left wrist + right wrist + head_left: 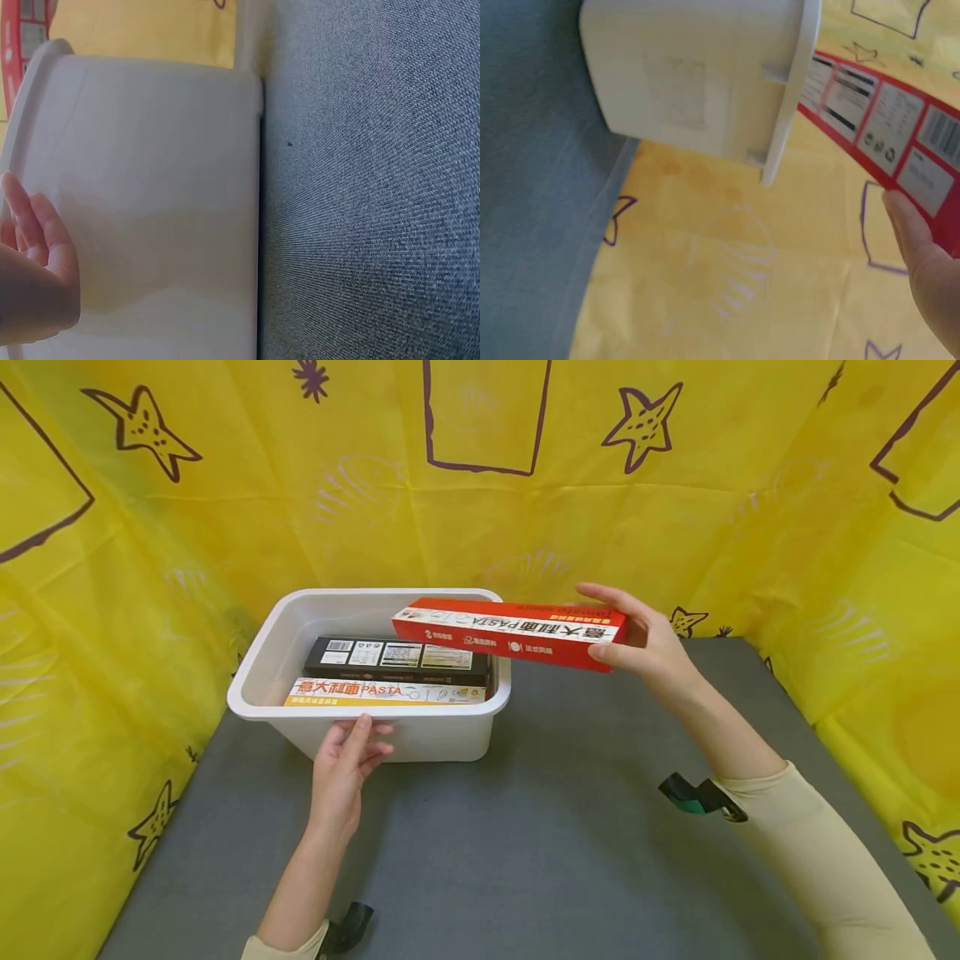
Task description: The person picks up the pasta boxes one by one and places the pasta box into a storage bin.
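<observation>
My right hand [648, 639] grips the right end of a red pasta box [510, 631], thumb on the front side and fingers over the far side. The box is held nearly level, its left end above the right part of a white plastic bin [442, 735]. In the right wrist view the red box's label side [885, 120] shows, with the thumb against its edge. My left hand [347, 764] touches the bin's front wall just below the rim, its fingers loosely extended. Inside the bin lie a black box [397, 677] and, nearer the front, a white-and-orange pasta box [390, 691].
The bin stands on a dark grey cloth-covered table [525, 843], toward the back left. Yellow printed fabric [525, 527] with starfish drawings rises behind and along both sides. A black strap [705, 797] sits at the right sleeve's cuff.
</observation>
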`<move>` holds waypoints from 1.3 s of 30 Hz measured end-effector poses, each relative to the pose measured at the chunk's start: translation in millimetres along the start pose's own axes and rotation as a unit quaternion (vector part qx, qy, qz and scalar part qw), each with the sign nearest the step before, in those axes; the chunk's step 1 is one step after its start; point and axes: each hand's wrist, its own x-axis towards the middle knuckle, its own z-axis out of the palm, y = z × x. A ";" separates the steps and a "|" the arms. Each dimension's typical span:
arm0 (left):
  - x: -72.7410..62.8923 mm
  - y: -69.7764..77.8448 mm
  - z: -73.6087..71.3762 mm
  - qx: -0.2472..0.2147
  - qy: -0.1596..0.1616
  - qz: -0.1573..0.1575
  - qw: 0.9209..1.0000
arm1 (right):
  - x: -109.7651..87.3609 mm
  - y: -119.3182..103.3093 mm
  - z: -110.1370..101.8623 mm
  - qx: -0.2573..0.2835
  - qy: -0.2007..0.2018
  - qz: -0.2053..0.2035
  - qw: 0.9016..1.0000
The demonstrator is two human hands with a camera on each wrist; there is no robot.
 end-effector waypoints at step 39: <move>1.8 -2.8 -0.1 0.017 0.004 -0.001 1.000 | 81.8 19.8 50.6 -0.223 -0.179 -0.109 0.952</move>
